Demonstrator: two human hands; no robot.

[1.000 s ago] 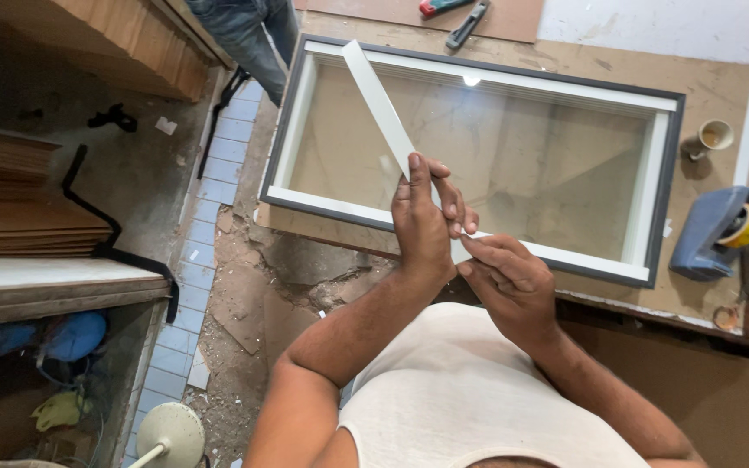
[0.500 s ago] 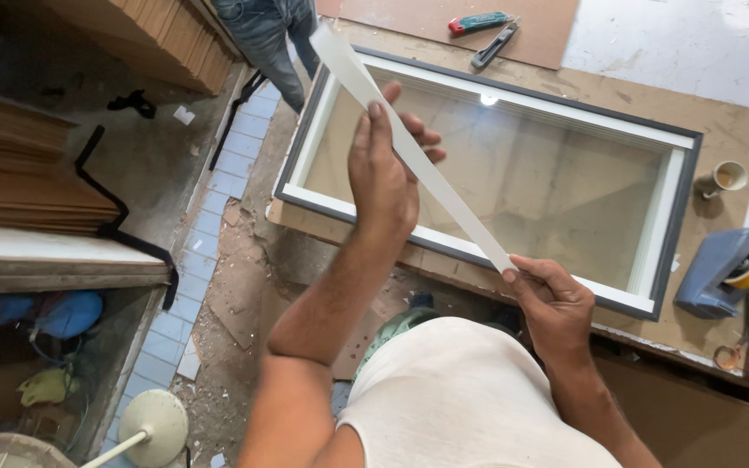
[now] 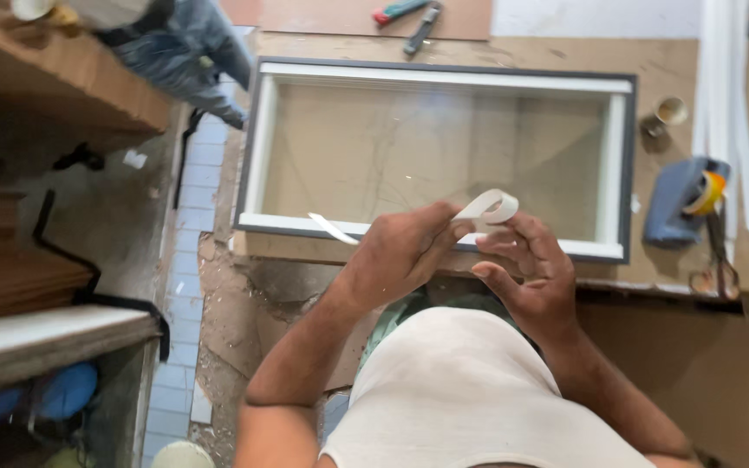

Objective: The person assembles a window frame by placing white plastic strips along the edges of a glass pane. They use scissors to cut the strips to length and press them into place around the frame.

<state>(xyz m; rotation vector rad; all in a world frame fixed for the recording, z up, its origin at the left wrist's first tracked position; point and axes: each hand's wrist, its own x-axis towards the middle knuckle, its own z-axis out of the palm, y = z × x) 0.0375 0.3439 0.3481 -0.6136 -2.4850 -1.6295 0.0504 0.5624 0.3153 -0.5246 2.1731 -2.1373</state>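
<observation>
Between both hands [image 3: 470,256], curled white strip [image 3: 487,208]

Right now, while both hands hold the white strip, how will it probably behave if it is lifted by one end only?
The white strip is probably floppy: it curls into a loop between the left hand and the right hand. It looks thin and flat, so likely very light. Its free tail sticks out to the left, so it may keep some springiness.

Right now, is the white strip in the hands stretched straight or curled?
Curled. The white strip bends into a loop between the left hand and the right hand; one loose end sticks out leftward.
</observation>
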